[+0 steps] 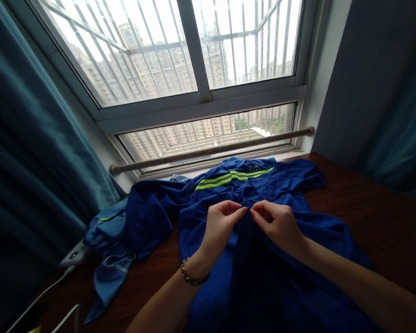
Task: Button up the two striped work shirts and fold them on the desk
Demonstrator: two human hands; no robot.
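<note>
A dark blue work shirt [208, 240] with yellow-green and grey reflective strips across the chest is spread on the wooden surface, its collar toward the window. My left hand [222, 222] pinches the front placket between thumb and forefinger. Close beside it, my right hand [276, 224] pinches the facing front edge, so the fingertips of both hands nearly meet. Just above them a button [236, 194] shows on the placket. Whether a button lies between my fingers is hidden. Below my hands the shirt front falls into dark shadow.
A lighter blue garment [109, 273] lies at the left, partly under the shirt's sleeve. A white power strip [75, 253] with a white cable sits by the teal curtain [38, 138]. A metal rail [211, 151] crosses the window behind the brown wooden tabletop [395, 231].
</note>
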